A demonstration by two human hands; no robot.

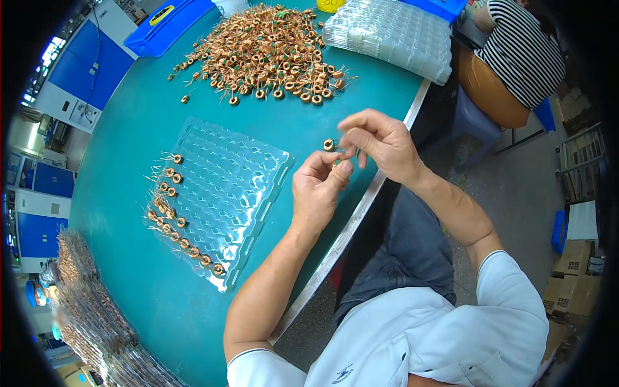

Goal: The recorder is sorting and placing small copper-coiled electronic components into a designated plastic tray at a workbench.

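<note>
Near the table's right edge, my left hand point(316, 190) pinches a small copper-wound ring coil between thumb and forefinger; the fingertips hide most of it. Just above and to its right is my right hand point(387, 145), its fingers curled and closed close to the left fingertips. Whatever it pinches there is too small to make out. A loose ring coil point(329, 145) with wire leads lies on the table beside both hands. To the left, a clear plastic tray point(258, 151) of moulded pockets lies flat, with several ring coils point(185, 244) along its left side, wires pointing outward.
A big heap of ring coils point(271, 51) covers the far part of the green table point(122, 161). Stacked clear trays point(393, 39) stand at far right, a blue bin point(167, 26) at far left. Filled trays point(97, 309) pile up at near left. Another person point(522, 51) sits at right.
</note>
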